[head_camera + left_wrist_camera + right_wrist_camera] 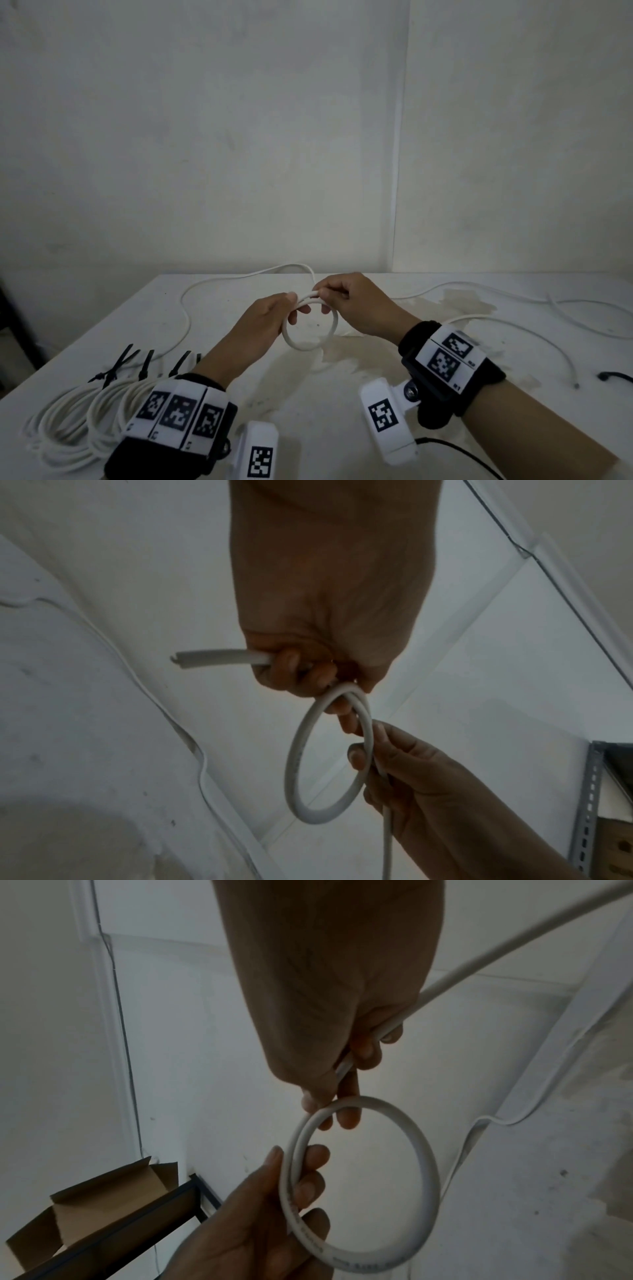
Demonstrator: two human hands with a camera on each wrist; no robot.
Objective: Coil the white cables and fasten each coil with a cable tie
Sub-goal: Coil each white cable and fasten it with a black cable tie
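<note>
White cable (310, 329) first: one small loop, perhaps two turns, held above the middle of the desk (394, 411), toward its far edge. Starting at the near-left corner, we note finished coils (78, 421), each apparently bound with a black cable tie (118, 365). We judge them parked there to keep the work area free. Next, the left hand (270, 318) has fingers curled round the loop's top, with the cut end sticking out past the fist in the left wrist view; this grip likely pins the turns so they cannot spring open. The right hand (352, 301) pinches the same top section and the running length, probably to feed the next turn. Toward the right edge, uncoiled cable (513, 291) trails across the desk. Coiling looks barely begun.
</note>
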